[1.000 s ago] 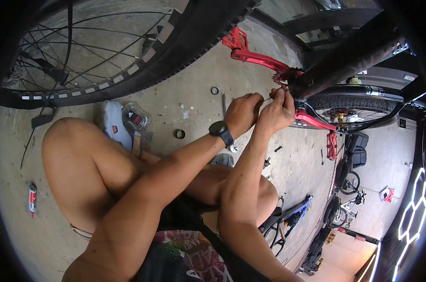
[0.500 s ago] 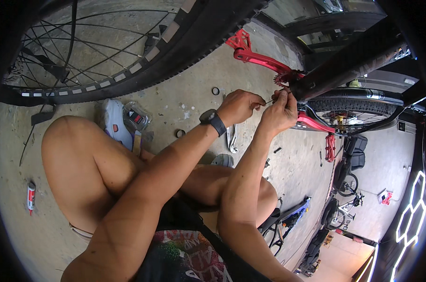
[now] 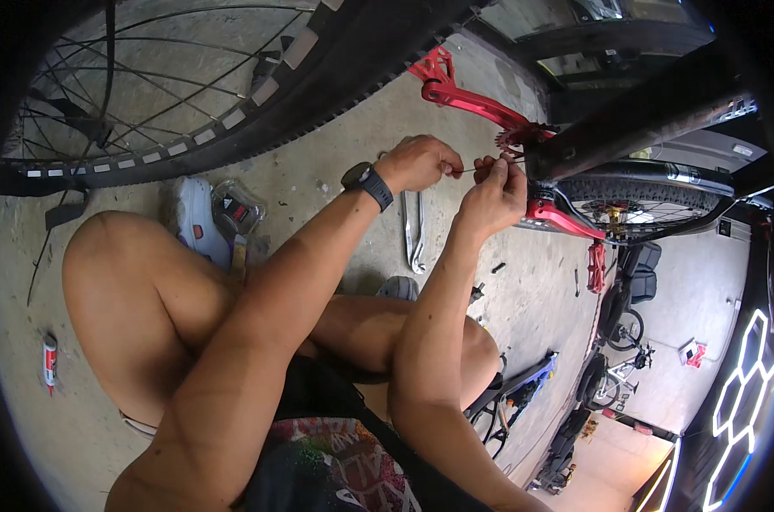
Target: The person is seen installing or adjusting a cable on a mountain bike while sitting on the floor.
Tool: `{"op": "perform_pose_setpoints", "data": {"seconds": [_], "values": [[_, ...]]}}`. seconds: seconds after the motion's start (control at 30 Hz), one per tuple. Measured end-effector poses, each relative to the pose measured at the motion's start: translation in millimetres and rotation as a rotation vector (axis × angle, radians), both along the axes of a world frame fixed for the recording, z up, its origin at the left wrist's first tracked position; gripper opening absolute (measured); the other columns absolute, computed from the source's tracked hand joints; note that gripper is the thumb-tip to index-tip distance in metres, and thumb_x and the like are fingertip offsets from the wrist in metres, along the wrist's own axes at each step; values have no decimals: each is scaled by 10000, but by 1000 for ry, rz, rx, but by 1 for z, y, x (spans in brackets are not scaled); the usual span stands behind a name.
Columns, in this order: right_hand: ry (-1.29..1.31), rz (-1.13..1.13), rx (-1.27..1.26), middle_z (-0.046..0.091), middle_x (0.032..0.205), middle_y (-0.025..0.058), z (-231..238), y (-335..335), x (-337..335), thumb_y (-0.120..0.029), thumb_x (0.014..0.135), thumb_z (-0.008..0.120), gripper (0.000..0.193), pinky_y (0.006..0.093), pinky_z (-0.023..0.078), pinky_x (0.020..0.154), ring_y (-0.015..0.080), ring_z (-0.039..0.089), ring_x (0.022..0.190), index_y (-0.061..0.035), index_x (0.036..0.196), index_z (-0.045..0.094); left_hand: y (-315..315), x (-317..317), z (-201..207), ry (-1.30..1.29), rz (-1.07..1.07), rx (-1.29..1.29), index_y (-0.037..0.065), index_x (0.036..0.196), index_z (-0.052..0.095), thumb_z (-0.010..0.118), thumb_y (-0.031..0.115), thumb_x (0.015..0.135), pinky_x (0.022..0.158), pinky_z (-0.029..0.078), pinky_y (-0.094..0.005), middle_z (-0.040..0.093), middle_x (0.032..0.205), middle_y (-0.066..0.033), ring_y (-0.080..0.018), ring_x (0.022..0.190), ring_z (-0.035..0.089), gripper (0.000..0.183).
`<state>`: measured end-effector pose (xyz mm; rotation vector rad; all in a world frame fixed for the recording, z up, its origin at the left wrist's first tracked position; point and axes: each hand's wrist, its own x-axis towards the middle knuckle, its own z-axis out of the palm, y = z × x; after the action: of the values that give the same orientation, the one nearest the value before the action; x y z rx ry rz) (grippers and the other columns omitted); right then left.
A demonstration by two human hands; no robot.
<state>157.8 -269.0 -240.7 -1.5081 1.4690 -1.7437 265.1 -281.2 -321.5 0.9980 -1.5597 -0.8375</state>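
Note:
My left hand (image 3: 419, 162), with a dark watch on its wrist, pinches one end of a thin dark cable-like strand (image 3: 469, 171). To its right, my right hand (image 3: 496, 198) closes its fingertips on the same strand, close beside the bottom of a dark bike frame (image 3: 609, 136). Just beyond those fingertips are a red crank arm (image 3: 476, 104) and a red toothed chainring (image 3: 515, 139). A second red crank arm (image 3: 566, 222) lies below, on the other side of the frame. Where the strand goes past my right fingers is hidden.
A large spoked wheel with a black tyre (image 3: 259, 119) fills the upper left. Silver pliers-like tool (image 3: 414, 235), a clear package (image 3: 237, 207) and a small tube (image 3: 50, 363) lie on the concrete floor. A blue bike frame (image 3: 532, 380) rests at lower right.
Both hands have shifted left, my left one also upward. More of the silver tool shows; the black rings on the floor are now covered. The whole view has shifted slightly.

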Motion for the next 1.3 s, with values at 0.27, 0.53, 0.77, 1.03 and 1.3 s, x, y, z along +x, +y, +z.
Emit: {"op": "perform_pose_setpoints", "data": {"seconds": [0.27, 0.53, 0.77, 1.03, 1.3], "values": [[131, 8, 276, 712, 758, 98, -43, 10, -5, -20, 956, 630, 117, 302, 541, 641, 156, 681, 700, 62, 919, 706, 23, -2, -46, -242, 211, 155, 148, 888, 767, 598, 63, 844, 789, 528, -449, 755, 894, -75, -309, 893, 704, 194], [176, 77, 301, 722, 848, 113, -39, 22, 1, -1, 992, 559, 128, 286, 549, 646, 165, 703, 721, 50, 954, 670, 40, 0, -36, -322, 385, 214, 167, 912, 770, 621, 91, 860, 799, 515, -457, 758, 925, -86, -310, 910, 706, 175], [-123, 182, 277, 703, 900, 119, -29, 12, 1, 4, 1024, 510, 117, 284, 581, 662, 186, 710, 740, 21, 982, 618, 44, -1, -33, -197, 473, 221, 138, 934, 750, 647, 132, 860, 721, 551, -497, 732, 822, -149, -377, 772, 706, 127], [-142, 192, 440, 672, 866, 108, -59, 9, -10, 31, 988, 553, 91, 303, 587, 658, 196, 686, 690, 27, 938, 629, 70, -29, -51, -213, 418, 406, 101, 979, 717, 578, 179, 925, 711, 560, -533, 718, 833, -206, -424, 793, 703, 168], [-268, 154, 378, 669, 886, 128, -45, 11, -4, 49, 987, 517, 84, 317, 610, 684, 221, 698, 719, 24, 955, 590, 65, -17, -43, -134, 481, 337, 106, 978, 719, 612, 171, 912, 685, 555, -524, 709, 793, -197, -417, 779, 700, 142]]}}
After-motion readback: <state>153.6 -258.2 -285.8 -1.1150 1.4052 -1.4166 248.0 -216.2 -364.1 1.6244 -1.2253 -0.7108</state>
